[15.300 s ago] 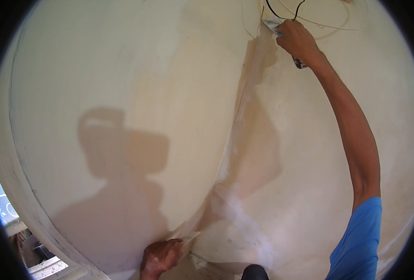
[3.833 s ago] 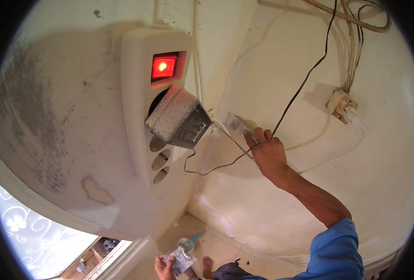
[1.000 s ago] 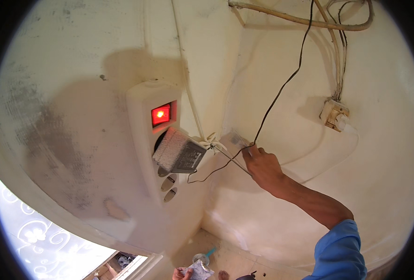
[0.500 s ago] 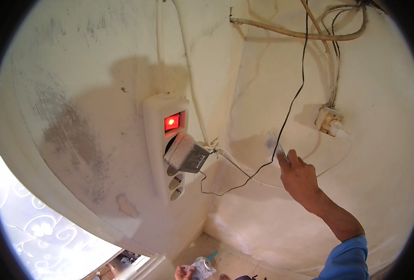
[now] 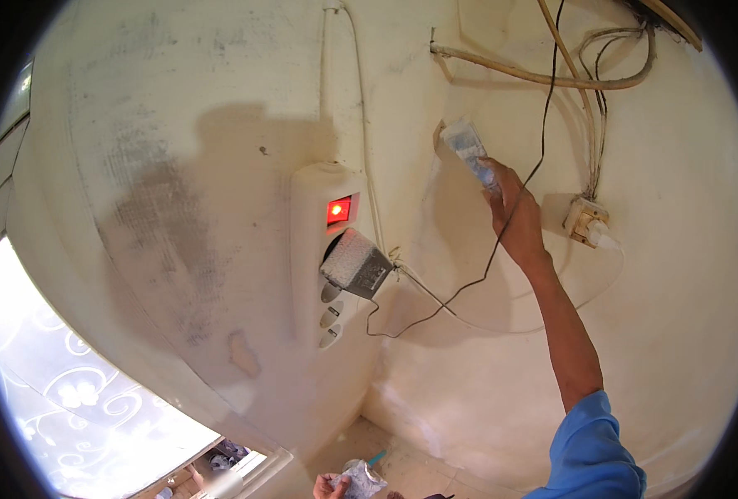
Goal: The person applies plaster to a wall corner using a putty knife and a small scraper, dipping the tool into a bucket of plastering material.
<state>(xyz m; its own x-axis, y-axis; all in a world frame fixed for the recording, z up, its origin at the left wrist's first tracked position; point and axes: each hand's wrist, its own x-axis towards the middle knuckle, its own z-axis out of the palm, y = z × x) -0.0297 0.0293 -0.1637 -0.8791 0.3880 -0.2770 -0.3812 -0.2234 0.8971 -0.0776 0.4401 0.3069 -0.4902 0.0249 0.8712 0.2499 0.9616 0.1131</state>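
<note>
My right hand (image 5: 515,208) reaches up and grips a flat scraper (image 5: 466,143) with a pale, smeared blade. Its far edge is at the cream wall, close to the inner corner; whether it presses on the surface I cannot tell. A thin black cord (image 5: 515,218) passes in front of that hand. Low in the picture, my left hand (image 5: 327,487) is closed on the side of a crumpled whitish plastic bag (image 5: 361,481). A teal stick-like piece (image 5: 376,457) shows at the bag's rim; what the bag contains is hard to see.
A white power strip (image 5: 307,249) with a lit red switch (image 5: 339,209) hangs on the left wall, with a dusty grey adapter (image 5: 356,264) plugged in. A wall socket (image 5: 587,222) with a white plug sits right. Cables and a bent pipe (image 5: 544,78) run above. Bright patterned glass (image 5: 69,391) stands lower left.
My right hand has moved up and to the left with the scraper, from beside the hanging cord to near the wall corner. The view has shifted slightly. My left hand still holds the bag.
</note>
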